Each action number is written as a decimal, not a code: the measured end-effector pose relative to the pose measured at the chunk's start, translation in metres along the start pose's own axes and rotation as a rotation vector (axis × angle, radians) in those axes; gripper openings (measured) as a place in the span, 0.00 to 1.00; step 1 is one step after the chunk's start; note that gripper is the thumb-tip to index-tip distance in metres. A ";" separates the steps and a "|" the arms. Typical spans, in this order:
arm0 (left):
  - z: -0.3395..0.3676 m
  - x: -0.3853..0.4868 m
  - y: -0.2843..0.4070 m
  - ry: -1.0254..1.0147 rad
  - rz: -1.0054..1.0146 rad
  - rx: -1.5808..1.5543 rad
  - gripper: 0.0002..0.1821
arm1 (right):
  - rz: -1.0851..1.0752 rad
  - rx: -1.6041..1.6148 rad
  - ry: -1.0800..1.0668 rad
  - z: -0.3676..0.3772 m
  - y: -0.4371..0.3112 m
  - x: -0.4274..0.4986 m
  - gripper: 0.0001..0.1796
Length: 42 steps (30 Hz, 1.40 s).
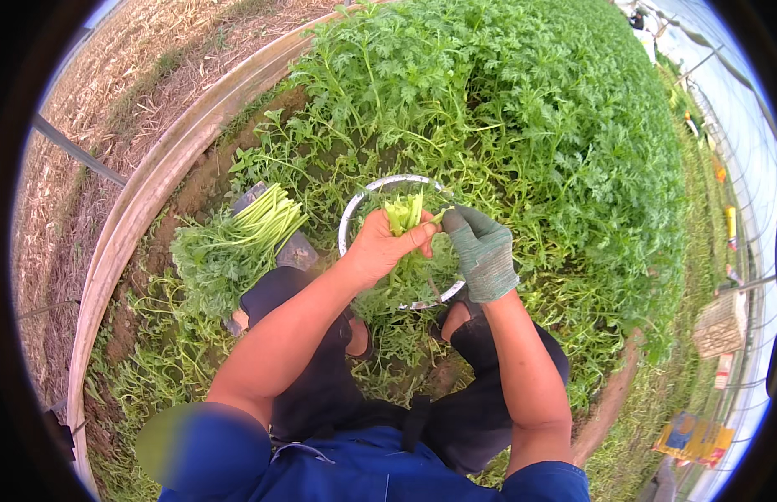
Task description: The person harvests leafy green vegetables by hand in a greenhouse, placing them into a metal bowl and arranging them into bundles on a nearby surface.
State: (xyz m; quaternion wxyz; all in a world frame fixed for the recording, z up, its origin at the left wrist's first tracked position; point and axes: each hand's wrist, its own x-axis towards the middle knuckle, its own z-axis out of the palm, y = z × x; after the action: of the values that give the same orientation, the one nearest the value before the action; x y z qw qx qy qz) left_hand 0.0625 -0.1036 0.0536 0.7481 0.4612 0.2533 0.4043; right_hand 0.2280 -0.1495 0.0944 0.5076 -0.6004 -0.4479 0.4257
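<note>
My bare left hand (383, 246) is closed around a bunch of leafy greens (403, 213), probably garland chrysanthemum, with the pale cut stem ends pointing up and away from me. My right hand (485, 254), in a grey-green knit glove, pinches a small green stem piece (441, 216) beside the bunch. Both hands are above a round tub with a white rim (345, 221), set between my feet and holding loose leaves. To the left, a larger pile of cut greens (263, 229) lies over a grey slab-like support (298, 252), its stems towards the tub.
Dense standing greens (539, 113) fill the ground ahead and right. A pale plastic-sheet edge (168, 154) curves along the left, with dry straw beyond. Far right are a crate (719, 326), a yellow bag (694, 437) and the greenhouse film wall. A person (638, 20) is far off, top right.
</note>
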 end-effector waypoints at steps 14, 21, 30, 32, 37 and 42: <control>-0.005 0.001 -0.005 -0.191 -0.092 0.104 0.07 | -0.215 -0.337 -0.145 -0.001 -0.009 -0.002 0.16; 0.000 0.004 -0.031 0.022 0.086 0.486 0.09 | -0.610 -0.458 -0.139 0.002 -0.014 -0.001 0.17; 0.004 0.001 -0.029 0.072 -0.124 0.475 0.05 | -0.523 -0.598 -0.160 0.001 -0.011 0.003 0.22; 0.006 -0.001 -0.031 0.085 -0.079 0.490 0.06 | -0.549 -0.447 -0.162 -0.002 -0.019 0.005 0.31; 0.004 -0.003 -0.036 0.076 0.135 0.727 0.14 | -0.422 -1.010 -0.490 0.024 -0.030 -0.002 0.40; 0.003 -0.002 -0.029 0.079 -0.067 0.511 0.13 | -0.669 -0.573 -0.114 -0.002 -0.027 0.008 0.40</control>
State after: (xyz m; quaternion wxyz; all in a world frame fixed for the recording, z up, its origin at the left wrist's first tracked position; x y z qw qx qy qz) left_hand 0.0750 -0.1137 0.0291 0.6100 0.6103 0.3914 0.3198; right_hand 0.2294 -0.1400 0.1211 0.4049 -0.5146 -0.7447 0.1290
